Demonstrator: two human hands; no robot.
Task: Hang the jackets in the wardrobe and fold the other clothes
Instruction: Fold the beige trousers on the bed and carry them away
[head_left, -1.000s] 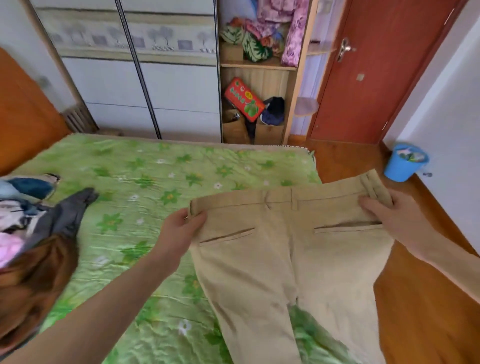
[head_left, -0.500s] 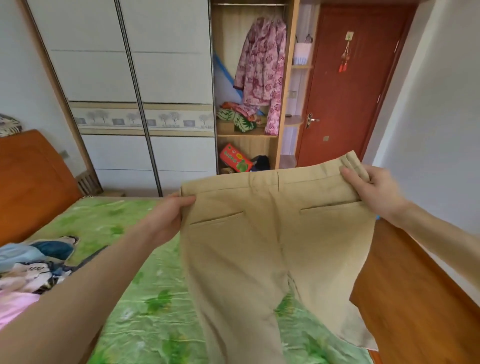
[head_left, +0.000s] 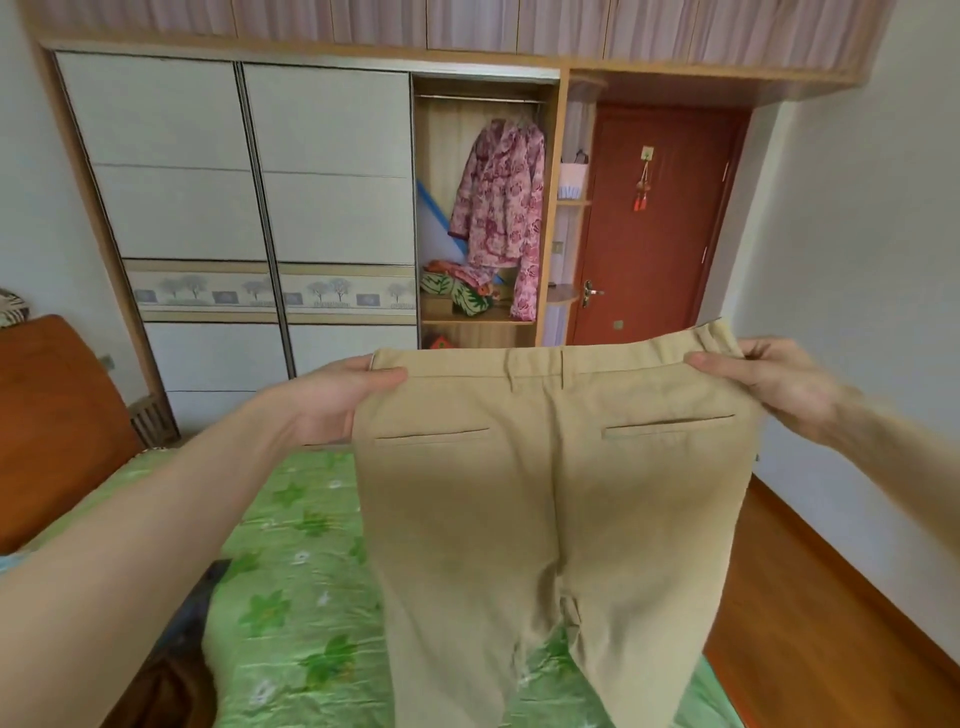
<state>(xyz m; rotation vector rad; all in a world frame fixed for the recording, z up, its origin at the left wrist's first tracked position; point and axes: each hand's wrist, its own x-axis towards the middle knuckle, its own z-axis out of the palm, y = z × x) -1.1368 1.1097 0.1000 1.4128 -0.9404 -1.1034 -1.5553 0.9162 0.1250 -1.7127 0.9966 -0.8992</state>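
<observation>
2 hands hold 1 pair of beige trousers (head_left: 545, 499) up above the green bed (head_left: 301, 597); the left hand (head_left: 337, 397) pinches the left end of the waistband, the right hand (head_left: 763, 379) pinches the right end; 2 back pockets face the camera; 1 pink floral jacket (head_left: 501, 208) hangs in the open wardrobe (head_left: 234, 208) behind.

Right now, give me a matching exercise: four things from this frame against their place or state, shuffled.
Things:
1. beige trousers
2. pink floral jacket
3. red door
4. green floral bedsheet

States:
A. shut
B. hanging in the open wardrobe
C. spread over the bed
D. held up by the waistband, left hand and right hand at either end

Pairs: 1-D, 2-B, 3-A, 4-C
</observation>
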